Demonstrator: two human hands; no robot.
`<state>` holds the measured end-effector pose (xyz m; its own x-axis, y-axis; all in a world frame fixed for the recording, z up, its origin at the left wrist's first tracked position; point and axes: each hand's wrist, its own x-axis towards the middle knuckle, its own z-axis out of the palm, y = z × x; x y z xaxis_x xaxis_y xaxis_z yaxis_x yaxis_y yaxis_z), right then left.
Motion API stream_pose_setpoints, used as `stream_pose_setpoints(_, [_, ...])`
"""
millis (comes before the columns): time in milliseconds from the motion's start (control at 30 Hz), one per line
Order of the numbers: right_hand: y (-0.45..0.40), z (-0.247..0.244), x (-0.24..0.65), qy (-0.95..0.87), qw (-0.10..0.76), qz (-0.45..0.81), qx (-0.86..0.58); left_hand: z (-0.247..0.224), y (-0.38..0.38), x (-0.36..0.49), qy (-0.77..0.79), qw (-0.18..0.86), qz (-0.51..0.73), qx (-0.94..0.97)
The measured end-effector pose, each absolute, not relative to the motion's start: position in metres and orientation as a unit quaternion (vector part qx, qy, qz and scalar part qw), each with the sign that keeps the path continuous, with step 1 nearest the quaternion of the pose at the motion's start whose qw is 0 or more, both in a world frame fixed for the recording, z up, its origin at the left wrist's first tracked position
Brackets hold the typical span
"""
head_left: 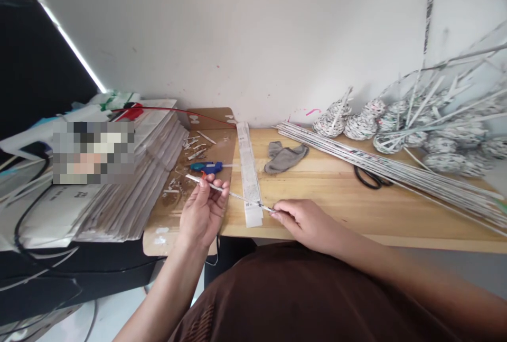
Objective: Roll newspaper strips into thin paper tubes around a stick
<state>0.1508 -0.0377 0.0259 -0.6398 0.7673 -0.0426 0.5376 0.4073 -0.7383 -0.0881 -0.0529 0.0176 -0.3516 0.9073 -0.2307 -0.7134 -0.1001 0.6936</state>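
Note:
A thin rolled newspaper stick (240,196) stretches between my two hands, above the table's front edge. My left hand (206,207), palm turned up, grips it near its flattened white end between thumb and fingers. My right hand (299,218) pinches the other end. Below the stick lies a stack of long printed paper strips (249,173). Just beyond my left hand is a blue glue gun (212,167) on a brown board (217,144), with paper scraps around it.
A tall pile of paper (158,162) stands at the left, with cables over it. A grey cloth (285,157), a bundle of paper sticks (380,167) and black-handled scissors (370,178) lie on the wooden table (317,199). Several woven paper shapes (360,125) stand at the back right.

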Motion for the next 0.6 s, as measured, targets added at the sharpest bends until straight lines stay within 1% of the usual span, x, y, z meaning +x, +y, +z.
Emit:
stream_pose_setpoints(67, [-0.0378, 0.0268, 0.1492, -0.842, 0.163, 0.343, -0.383, 0.0167, -0.0531, -0.088, 0.376, 0.556, 0.731, 0.126])
stream_pose_setpoints(200, [-0.0363, 0.0275, 0.1493, -0.84, 0.161, 0.357, -0.376, 0.0135, -0.0541, -0.0879, 0.379, 0.555, 0.731, 0.117])
stream_pose_setpoints(400, [-0.0355, 0.0262, 0.15, -0.847, 0.173, 0.345, -0.365, 0.0118, -0.0548, -0.0872, 0.385, 0.547, 0.737, 0.099])
stream_pose_setpoints(600, [-0.0381, 0.0244, 0.1486, -0.829, 0.178, 0.358, -0.391, 0.0115, -0.0558, -0.0874, 0.386, 0.548, 0.737, 0.093])
